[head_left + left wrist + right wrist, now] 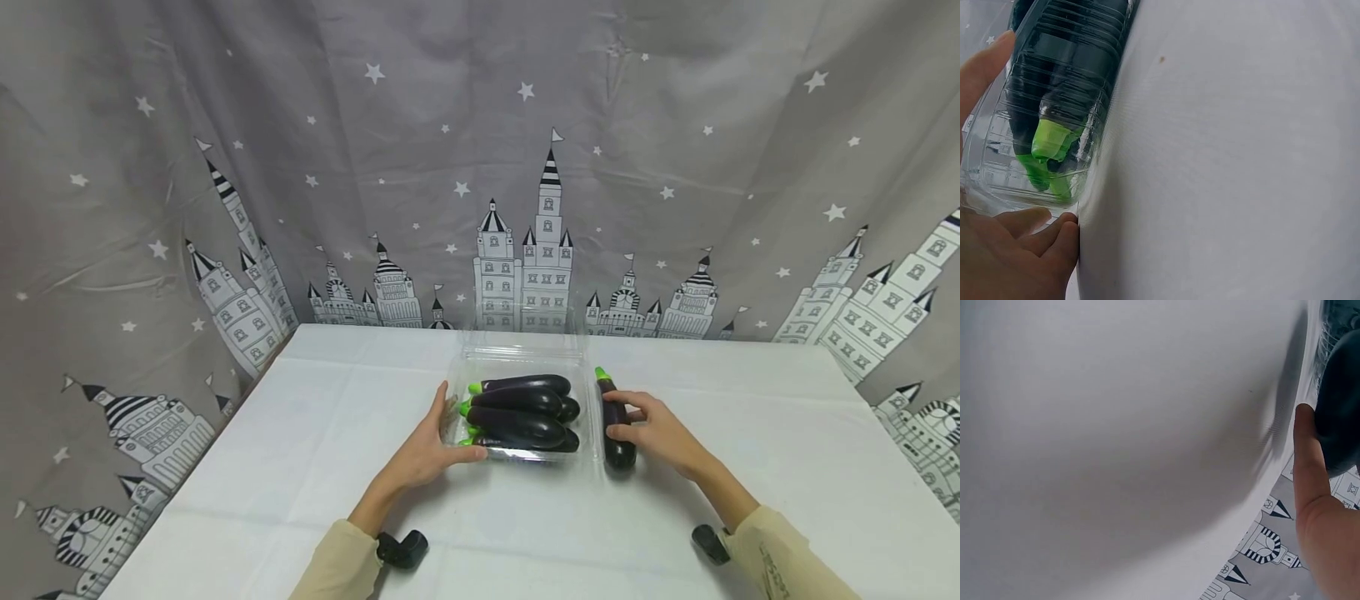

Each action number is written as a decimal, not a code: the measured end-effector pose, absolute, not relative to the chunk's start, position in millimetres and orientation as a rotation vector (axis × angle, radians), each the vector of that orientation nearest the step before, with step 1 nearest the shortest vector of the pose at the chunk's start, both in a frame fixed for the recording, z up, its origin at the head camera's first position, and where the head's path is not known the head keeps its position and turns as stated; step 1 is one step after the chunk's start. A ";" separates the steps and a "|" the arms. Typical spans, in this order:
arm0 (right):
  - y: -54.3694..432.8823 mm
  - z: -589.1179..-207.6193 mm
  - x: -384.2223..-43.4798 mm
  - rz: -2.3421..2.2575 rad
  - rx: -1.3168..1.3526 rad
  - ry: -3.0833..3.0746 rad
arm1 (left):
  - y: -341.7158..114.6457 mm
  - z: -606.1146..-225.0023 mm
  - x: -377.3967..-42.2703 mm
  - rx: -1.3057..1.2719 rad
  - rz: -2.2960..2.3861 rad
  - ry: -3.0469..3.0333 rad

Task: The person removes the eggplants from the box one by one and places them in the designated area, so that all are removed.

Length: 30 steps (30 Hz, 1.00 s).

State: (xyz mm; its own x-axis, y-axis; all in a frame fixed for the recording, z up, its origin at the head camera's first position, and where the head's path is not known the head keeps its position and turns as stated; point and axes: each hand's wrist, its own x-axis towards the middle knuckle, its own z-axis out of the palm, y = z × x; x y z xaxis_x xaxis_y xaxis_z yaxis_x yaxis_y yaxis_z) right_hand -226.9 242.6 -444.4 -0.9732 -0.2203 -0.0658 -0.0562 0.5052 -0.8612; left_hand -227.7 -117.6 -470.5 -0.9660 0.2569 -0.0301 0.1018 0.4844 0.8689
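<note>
A clear plastic container (523, 455) stands on the table with its hinged lid (521, 343) raised at the back. Several dark purple eggplants (517, 425) with green stem ends lie in it, stems to the left. My left hand (426, 454) holds the container's left end, thumb at the front corner and fingers along the side. In the left wrist view, green stems (1050, 139) show through the ribbed plastic wall. Just right of the container, my right hand (660, 429) grips a single eggplant (619, 454) from its right side, stem pointing away. The right wrist view shows part of that eggplant (1340, 419).
A white cloth (300, 467) covers the table. Behind its far edge hangs a grey curtain (420, 100) printed with castles and stars. Black wrist devices (402, 550) sit by both sleeves.
</note>
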 end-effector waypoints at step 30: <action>234.5 -449.1 -227.1 -1.344 -0.239 2.628 | -118.6 -471.4 -228.9 0.314 1.507 2.540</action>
State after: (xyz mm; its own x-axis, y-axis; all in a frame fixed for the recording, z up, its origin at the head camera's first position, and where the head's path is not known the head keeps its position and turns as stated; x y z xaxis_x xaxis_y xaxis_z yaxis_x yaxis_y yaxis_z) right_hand -227.1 234.5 -449.1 -0.9708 -0.2234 -0.0869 -0.0603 0.5785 -0.8135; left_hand -228.9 -118.6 -471.4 -0.9631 0.2663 -0.0399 0.0927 0.4667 0.8795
